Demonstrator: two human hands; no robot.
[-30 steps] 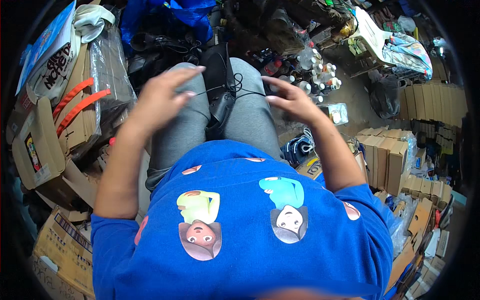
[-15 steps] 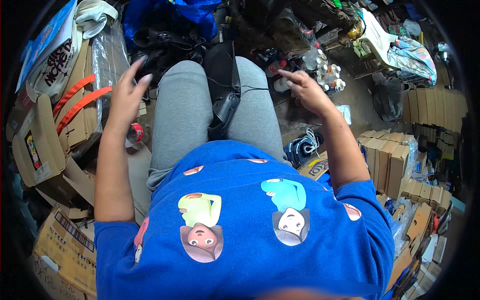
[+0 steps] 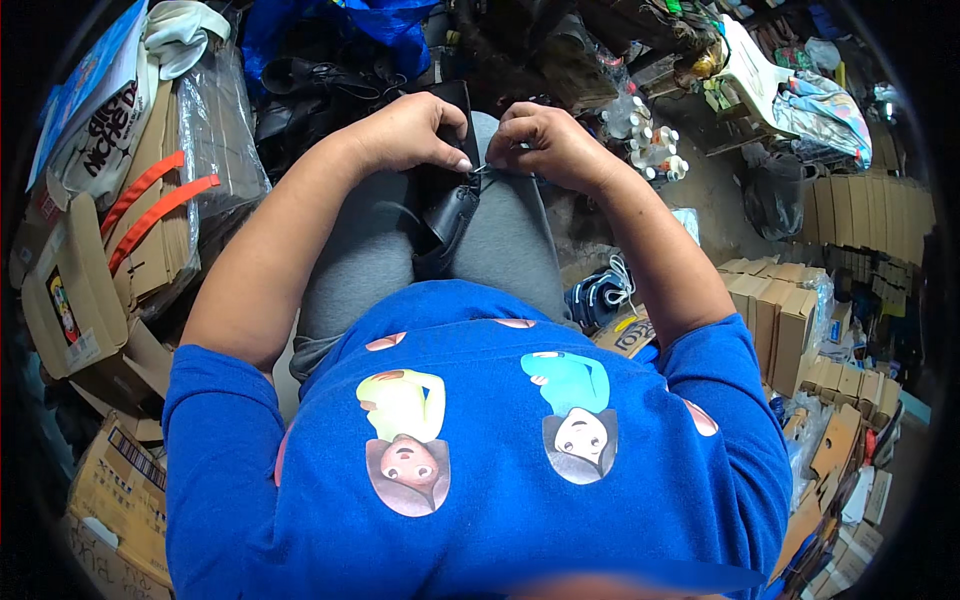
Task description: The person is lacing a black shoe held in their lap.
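My right hand (image 3: pixel 548 148), its fingers curled in close, appears to pinch a thin pale sliver (image 3: pixel 480 170); whether this is needle or thread is too small to tell. My left hand (image 3: pixel 408 132) meets it from the opposite side, forefinger and thumb forming a hook with a gap between them; the thumb tip lies just beside the sliver, but I cannot tell whether it has hold of anything. Beneath both hands lies the black shoe (image 3: pixel 452 212), resting between the thighs of the grey trousers (image 3: pixel 515 235) and partly hidden by the left hand.

For neat work, I judge that the left fingers should steady the shoe close to the sliver, with the thumb kept out of line in case the end is sharp. The right fingers should draw along the sliver's own direction, evenly and without twisting; a hard tug could pucker the shoe or shift it in the lap. Knees pressed inward would help to clamp it.

Beside the right thigh sits a blue thing with white cord (image 3: pixel 603 290); farther out stand white-capped bottles (image 3: pixel 660 150), well apart from my fingers.
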